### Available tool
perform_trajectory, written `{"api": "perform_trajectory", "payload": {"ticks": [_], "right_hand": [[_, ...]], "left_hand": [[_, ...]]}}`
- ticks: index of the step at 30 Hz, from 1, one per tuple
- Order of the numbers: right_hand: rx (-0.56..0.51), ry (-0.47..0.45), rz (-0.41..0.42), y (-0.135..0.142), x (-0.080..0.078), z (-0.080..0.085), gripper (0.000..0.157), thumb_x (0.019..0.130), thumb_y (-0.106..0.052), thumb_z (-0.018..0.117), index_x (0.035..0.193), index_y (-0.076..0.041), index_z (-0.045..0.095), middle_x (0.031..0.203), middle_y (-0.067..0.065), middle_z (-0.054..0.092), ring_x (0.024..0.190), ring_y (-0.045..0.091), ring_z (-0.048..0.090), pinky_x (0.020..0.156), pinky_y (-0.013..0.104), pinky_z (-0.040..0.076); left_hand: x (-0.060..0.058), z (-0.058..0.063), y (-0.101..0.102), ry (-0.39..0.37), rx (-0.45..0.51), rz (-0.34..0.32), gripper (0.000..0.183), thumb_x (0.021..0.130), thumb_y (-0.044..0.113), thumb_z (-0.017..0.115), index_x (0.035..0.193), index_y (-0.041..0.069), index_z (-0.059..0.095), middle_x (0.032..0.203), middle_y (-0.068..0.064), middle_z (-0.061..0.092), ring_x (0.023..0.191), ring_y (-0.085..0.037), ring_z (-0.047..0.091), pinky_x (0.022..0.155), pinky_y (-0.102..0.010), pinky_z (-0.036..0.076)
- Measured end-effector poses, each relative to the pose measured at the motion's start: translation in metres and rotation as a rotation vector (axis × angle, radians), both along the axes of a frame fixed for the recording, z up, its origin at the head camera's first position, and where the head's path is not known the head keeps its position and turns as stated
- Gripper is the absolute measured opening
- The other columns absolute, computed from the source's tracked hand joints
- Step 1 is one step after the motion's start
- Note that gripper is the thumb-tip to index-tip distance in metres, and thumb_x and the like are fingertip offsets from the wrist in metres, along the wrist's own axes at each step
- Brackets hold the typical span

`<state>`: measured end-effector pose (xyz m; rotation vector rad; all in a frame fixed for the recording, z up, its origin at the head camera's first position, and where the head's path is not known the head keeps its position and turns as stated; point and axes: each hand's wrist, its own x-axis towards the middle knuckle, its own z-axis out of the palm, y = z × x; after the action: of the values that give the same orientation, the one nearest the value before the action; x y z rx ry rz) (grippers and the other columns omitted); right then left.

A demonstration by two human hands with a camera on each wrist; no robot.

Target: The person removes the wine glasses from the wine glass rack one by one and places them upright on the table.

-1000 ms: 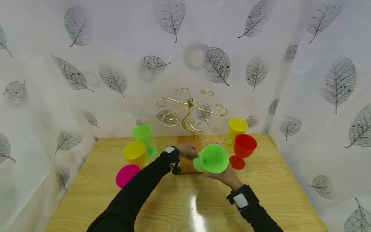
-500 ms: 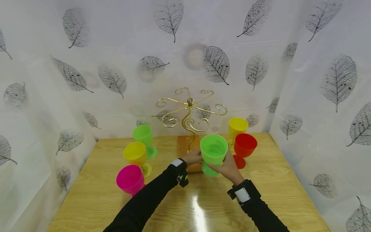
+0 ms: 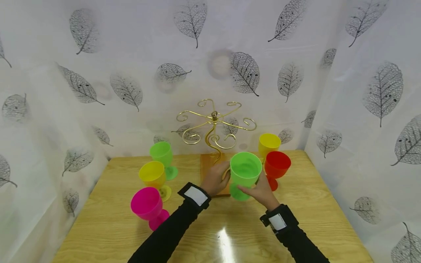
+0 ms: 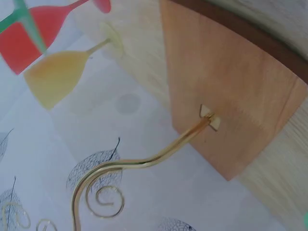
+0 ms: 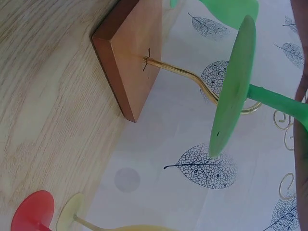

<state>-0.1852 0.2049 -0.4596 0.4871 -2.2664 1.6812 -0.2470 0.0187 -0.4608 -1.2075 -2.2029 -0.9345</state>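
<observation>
A green goblet [image 3: 241, 177] stands nearly upright in the air before the wooden base. My right hand [image 3: 263, 191] grips it from the right, thumb across the lower bowl. Its green foot and stem [image 5: 234, 89] cross the right wrist view, with part of the right hand [image 5: 302, 163] at the edge. My left hand [image 3: 215, 179] is at the left side of the bowl, fingertips partly hidden, so their hold on it is unclear. Behind stands a gold wire rack [image 3: 213, 126] with curled arms on a wooden base [image 4: 231, 77].
At left stand a green goblet [image 3: 162, 153], a yellow goblet [image 3: 152, 174] and a pink goblet [image 3: 147, 204]. A yellow goblet [image 3: 269, 143] and a red goblet [image 3: 277, 164] stand at right. A leaf-printed curtain [image 3: 138, 44] hangs behind the wooden table [image 3: 296, 233].
The held goblet has turned from lying with its mouth toward me to nearly upright. My left hand has moved from its foot end to beside the bowl, its wrist rolling over.
</observation>
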Motion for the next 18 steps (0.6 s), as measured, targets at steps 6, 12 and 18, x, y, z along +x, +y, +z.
{"api": "perform_trajectory", "payload": {"ticks": [6,12,18], "right_hand": [[-0.003,0.01,0.03,-0.001,0.002,-0.001,0.08,0.068,0.005,0.078,0.135,-0.001,0.034,0.125,0.019,0.053,0.111,0.001,0.051,0.095,0.02,0.045],[0.019,0.037,0.087,-0.004,0.002,-0.002,0.084,0.067,0.007,0.077,0.137,0.0,0.031,0.125,0.021,0.052,0.112,-0.001,0.05,0.095,0.02,0.045],[0.029,0.034,0.14,-0.007,0.001,-0.001,0.083,0.068,0.005,0.077,0.137,-0.001,0.031,0.124,0.022,0.051,0.111,0.0,0.051,0.093,0.024,0.049]], "left_hand": [[0.012,0.015,-0.012,-0.169,0.122,-0.101,0.064,0.079,0.012,0.059,0.138,-0.001,0.039,0.13,-0.015,0.055,0.12,-0.028,0.054,0.101,-0.043,0.046],[0.028,0.032,-0.014,-0.491,0.306,-0.228,0.104,0.074,0.065,0.064,0.149,0.009,0.018,0.142,-0.02,0.04,0.129,-0.036,0.043,0.102,-0.052,0.043],[0.04,0.043,-0.014,-0.734,0.377,-0.249,0.117,0.064,0.066,0.07,0.149,0.007,0.015,0.148,-0.02,0.029,0.132,-0.039,0.038,0.105,-0.046,0.043]]}}
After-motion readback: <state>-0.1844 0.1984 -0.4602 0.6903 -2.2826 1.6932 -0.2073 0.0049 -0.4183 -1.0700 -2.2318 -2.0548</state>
